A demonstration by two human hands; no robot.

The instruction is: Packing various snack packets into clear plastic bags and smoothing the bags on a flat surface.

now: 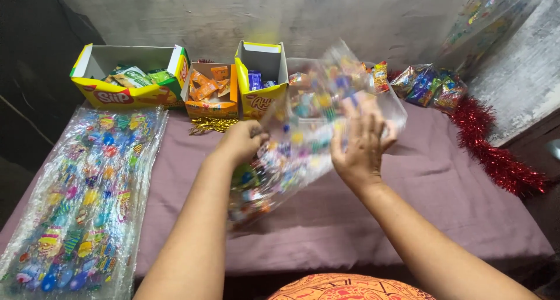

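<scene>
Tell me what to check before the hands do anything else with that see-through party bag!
1. Both hands on the bag: ok. The left hand and right hand both touch the clear printed bag.
2. Grip firm: cannot tell, the bag is blurred.
3. Bag lifted off the purple cloth: ok at the top; the lower end cannot tell.
4. Bag mouth open: cannot tell.
5. Snack boxes within sight: ok. The big yellow box, orange box and small yellow box stand open along the wall.
6. Spare bags nearby: ok, a stack of printed bags lies flat beside the left arm.
</scene>
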